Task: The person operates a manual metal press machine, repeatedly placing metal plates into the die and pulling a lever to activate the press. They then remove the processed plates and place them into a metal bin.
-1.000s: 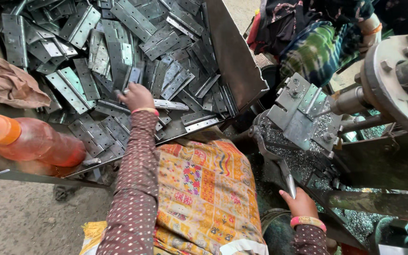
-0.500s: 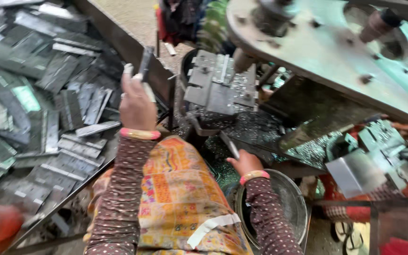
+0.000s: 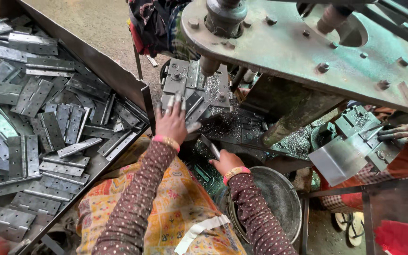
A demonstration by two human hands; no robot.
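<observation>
A: Steel rod [image 3: 212,147], status?
B: Gripped in the closed right hand [image 3: 226,163]; long axis slants up and left toward the press die [image 3: 192,87].
A: Left hand [image 3: 171,123]?
B: Arm extended, fingers spread open, pressing a hinge plate [image 3: 191,105] on the die.

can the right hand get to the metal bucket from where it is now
Probably yes. The right hand grips a thin metal tool just above and left of the bucket, whose open rim lies beside that wrist, and nothing stands between them. The tool does occupy the hand.
</observation>
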